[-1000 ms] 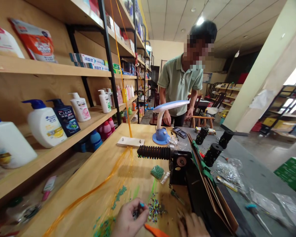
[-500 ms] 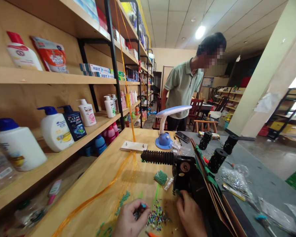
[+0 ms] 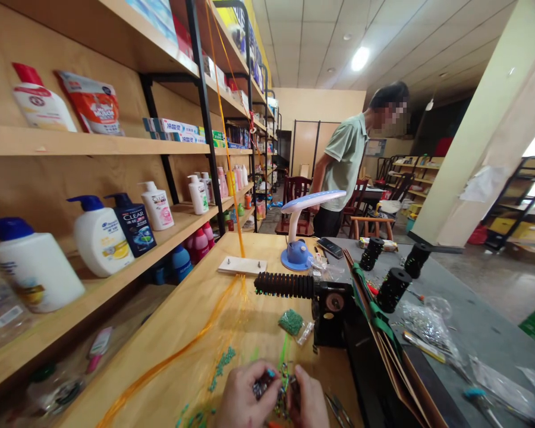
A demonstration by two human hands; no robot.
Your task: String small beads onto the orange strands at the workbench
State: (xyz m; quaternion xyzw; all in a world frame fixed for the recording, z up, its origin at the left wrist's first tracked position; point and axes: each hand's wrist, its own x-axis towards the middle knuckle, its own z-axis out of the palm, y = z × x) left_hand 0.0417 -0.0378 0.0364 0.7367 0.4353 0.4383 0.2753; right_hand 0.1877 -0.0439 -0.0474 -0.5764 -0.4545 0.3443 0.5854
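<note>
Wooden shelves (image 3: 93, 141) of shampoo bottles (image 3: 100, 236) run down the left of a long shop room, and a wooden tabletop (image 3: 178, 333) stretches alongside them. At its near end, a heap of mixed beads (image 3: 284, 386) lies between the two hands, probably kept there so both can work over it. The left hand (image 3: 243, 398) has its fingers (image 3: 267, 375) pressed together, pinching a small dark item (image 3: 262, 386) with a blue tip just beside the heap. The right hand (image 3: 310, 407) curls in against the heap's other side; a dark bit shows at its fingertips (image 3: 296, 386), but I cannot tell whether they pinch it. Loose green beads (image 3: 223, 362) and a bag of green beads (image 3: 290, 321) lie within easy reach, with tweezers (image 3: 339, 410) to the right. Orange cords (image 3: 173, 356) trail across the tabletop from a small board (image 3: 241, 265), near a black ribbed roller (image 3: 285, 285). Farther off, a person (image 3: 345, 157) stands side-on beyond a desk lamp (image 3: 296, 255).
</note>
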